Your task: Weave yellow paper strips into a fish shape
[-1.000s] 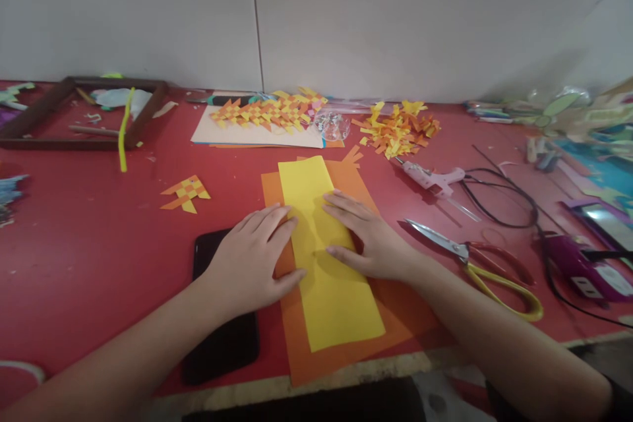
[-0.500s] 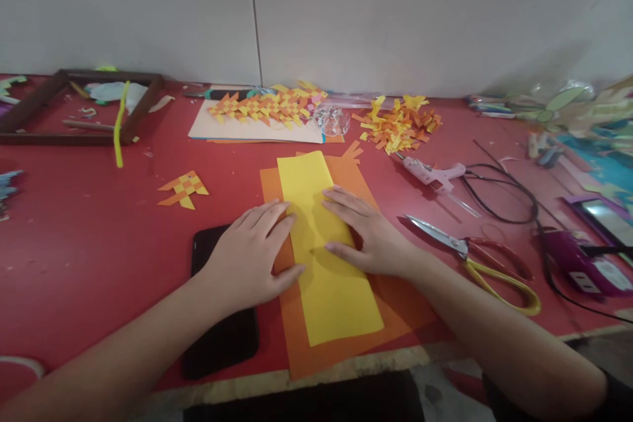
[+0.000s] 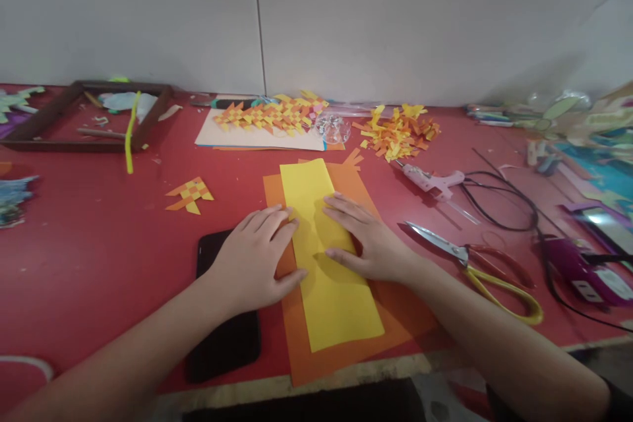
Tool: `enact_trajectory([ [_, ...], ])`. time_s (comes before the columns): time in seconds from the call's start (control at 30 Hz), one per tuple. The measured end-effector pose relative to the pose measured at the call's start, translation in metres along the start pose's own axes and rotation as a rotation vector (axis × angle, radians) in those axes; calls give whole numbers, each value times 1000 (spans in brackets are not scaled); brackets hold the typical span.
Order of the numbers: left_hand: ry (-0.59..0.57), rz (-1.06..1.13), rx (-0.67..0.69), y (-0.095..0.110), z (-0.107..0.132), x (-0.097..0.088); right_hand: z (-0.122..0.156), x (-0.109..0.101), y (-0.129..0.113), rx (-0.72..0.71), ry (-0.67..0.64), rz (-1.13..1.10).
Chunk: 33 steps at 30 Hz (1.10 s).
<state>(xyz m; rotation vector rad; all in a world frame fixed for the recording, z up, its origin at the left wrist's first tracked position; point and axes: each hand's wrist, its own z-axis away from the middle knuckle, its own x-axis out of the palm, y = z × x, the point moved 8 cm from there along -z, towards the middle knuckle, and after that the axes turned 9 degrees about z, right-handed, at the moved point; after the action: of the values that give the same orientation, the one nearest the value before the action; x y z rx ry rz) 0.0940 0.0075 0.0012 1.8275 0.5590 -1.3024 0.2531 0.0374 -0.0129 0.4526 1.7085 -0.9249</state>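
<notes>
A long yellow paper (image 3: 326,303) lies over orange paper sheets (image 3: 316,369) at the front of the red table. My left hand (image 3: 257,254) rests along its left edge, fingers stretched out, the thumb over the yellow surface. On the opposite edge lies my right hand (image 3: 368,237), fingers spread and their tips on the yellow paper. Neither hand grips anything. Partly under my left wrist is a black phone (image 3: 225,349). A woven orange and yellow paper fish (image 3: 192,194) lies to the left, beyond that hand.
Scissors (image 3: 465,257) and a pink glue gun (image 3: 432,181) with a black cord lie on the right. Orange and yellow paper pieces (image 3: 398,132) are heaped at the back, beside woven fish on a pale sheet (image 3: 257,138). A brown frame (image 3: 64,145) sits back left.
The camera view has shifted slightly, so the table things appear a little lower, and those on the left also farther right. Both hands stay in the same place on the yellow paper.
</notes>
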Motion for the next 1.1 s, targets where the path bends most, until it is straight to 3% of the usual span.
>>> enact_trajectory([
  [0.3, -16, -46, 3, 8, -7, 3, -1, 2, -1, -7, -9, 35],
  [0.5, -59, -201, 105, 18, -20, 12, -1, 2, -1, -1, -31, 56],
  [0.63, -120, -225, 86, 10, -31, 17, 0, 5, 0, 3, -42, 62],
  [0.93, -13, -102, 49, 1, -41, 19, -2, 7, 0, 7, -80, 145],
  [1.1, -101, -22, 72, -6, -44, 35, 10, 7, -11, 27, -82, 288],
])
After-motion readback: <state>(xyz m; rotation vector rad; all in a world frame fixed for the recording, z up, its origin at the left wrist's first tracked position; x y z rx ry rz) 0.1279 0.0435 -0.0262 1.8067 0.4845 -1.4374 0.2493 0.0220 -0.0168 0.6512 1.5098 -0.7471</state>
